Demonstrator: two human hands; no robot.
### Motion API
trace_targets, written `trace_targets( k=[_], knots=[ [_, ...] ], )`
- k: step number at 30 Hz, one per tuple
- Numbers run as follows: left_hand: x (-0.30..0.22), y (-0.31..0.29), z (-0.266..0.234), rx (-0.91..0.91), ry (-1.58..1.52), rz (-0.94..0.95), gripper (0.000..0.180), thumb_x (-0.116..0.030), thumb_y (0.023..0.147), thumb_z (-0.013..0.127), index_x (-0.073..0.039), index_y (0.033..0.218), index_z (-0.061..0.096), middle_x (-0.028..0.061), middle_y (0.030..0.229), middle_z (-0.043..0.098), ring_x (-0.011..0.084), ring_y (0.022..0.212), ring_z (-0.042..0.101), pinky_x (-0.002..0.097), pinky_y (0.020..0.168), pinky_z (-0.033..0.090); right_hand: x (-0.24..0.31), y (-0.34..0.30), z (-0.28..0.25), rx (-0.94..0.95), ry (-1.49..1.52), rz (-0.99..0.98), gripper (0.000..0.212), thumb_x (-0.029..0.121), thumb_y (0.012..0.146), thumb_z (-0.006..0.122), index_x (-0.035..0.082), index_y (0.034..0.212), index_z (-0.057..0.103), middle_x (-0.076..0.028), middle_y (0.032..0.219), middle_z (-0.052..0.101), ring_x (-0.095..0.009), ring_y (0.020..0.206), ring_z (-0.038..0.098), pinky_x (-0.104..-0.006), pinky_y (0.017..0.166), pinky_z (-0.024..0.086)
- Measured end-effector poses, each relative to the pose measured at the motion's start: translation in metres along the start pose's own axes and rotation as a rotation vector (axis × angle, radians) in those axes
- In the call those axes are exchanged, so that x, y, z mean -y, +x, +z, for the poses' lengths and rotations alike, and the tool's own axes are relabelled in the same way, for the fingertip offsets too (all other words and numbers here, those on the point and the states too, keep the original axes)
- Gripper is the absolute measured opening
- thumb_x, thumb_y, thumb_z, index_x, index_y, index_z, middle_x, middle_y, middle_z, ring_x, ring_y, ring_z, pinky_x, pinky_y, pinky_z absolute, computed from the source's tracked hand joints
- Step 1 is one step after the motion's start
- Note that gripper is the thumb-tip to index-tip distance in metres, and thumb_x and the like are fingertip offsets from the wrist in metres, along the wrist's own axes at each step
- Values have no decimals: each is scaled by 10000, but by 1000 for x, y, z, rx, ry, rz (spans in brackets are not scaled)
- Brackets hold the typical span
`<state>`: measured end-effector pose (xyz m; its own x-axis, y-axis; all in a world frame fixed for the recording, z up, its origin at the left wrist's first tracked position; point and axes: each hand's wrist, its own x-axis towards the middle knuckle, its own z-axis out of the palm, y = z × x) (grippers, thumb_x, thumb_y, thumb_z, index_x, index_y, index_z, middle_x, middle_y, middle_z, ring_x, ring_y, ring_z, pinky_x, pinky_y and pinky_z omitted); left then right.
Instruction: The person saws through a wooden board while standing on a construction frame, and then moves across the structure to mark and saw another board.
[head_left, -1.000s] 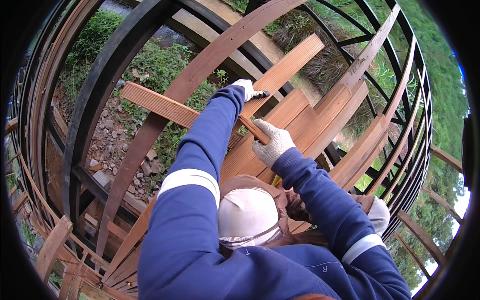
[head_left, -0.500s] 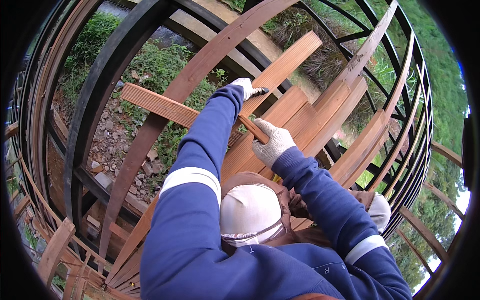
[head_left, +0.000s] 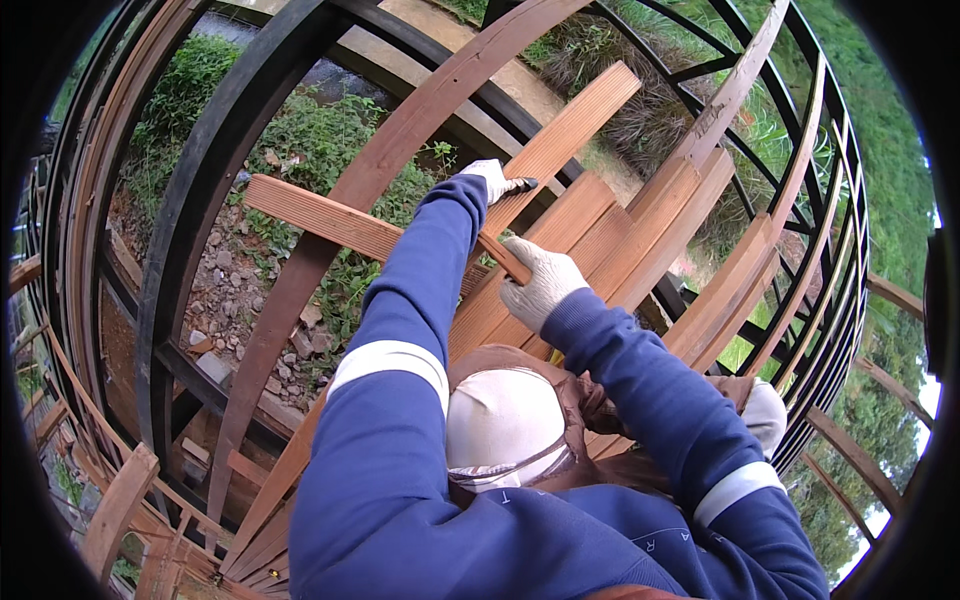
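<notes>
My left hand, in a pale glove, is closed at the edge of a grooved reddish plank. A short dark piece shows at its fingertips; whether it is held or part of the glove is unclear. Lower and to the right, my gloved right hand grips a reddish wooden stick, like a tool handle. The stick slants up leftward, its far end hidden behind my left forearm. Beneath my hands lie several planks side by side. Another grooved plank passes under my left arm, crossing a curved brown beam.
The curved brown beam and black metal framing surround gaps over rubble and plants. More long boards extend on the right. Below my chest is a rounded white pad amid brown cloth.
The view has shifted slightly, and the surroundings at lower left sit a little farther right. Both hands stay in nearly the same places, with the stick still in my right hand.
</notes>
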<state>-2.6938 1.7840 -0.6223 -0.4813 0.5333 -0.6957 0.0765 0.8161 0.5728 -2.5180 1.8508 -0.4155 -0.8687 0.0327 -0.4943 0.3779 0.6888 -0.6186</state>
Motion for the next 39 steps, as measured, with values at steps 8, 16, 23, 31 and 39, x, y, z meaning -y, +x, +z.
trace_targets(
  k=[8, 16, 23, 31, 39],
  knots=[
    [22, -7, -7, -52, -62, -61, 972, -841, 739, 674, 9, 1209, 669, 220, 1177, 709, 355, 1065, 686, 427, 953, 522, 13, -143, -92, 60, 4, -15, 531, 107, 827, 693, -25, 1331, 587, -223, 1114, 725, -364, 1066, 722, -404, 949, 580],
    [22, 2, 0, -50, -73, -19, 966, -826, 743, 690, 5, 1237, 686, 214, 1157, 725, 332, 1033, 708, 399, 942, 541, 26, -20, -28, 118, -33, 41, 455, 185, 888, 626, 21, 1311, 586, -275, 950, 696, -463, 869, 689, -466, 769, 572],
    [24, -3, -4, -57, -62, -26, 984, -852, 734, 665, 6, 1214, 707, 224, 1158, 726, 360, 1040, 707, 430, 934, 547, 25, -125, -99, 90, -8, -23, 580, 62, 822, 684, 10, 1385, 557, -214, 1073, 734, -346, 967, 757, -372, 854, 600],
    [26, 26, 8, 20, -19, -144, 1019, -879, 742, 618, 3, 1246, 698, 281, 1240, 679, 400, 1145, 665, 427, 985, 517, 20, -9, -19, 158, -101, 63, 426, 198, 875, 649, 25, 1260, 597, -271, 976, 697, -422, 958, 700, -453, 843, 568],
    [18, 14, -8, -87, -73, -170, 1012, -874, 734, 626, 34, 1169, 726, 266, 1150, 720, 380, 1052, 713, 439, 916, 559, -10, -82, -80, 126, -34, -84, 646, 85, 796, 713, 52, 1419, 544, -215, 931, 699, -391, 812, 728, -408, 743, 585]
  ],
)
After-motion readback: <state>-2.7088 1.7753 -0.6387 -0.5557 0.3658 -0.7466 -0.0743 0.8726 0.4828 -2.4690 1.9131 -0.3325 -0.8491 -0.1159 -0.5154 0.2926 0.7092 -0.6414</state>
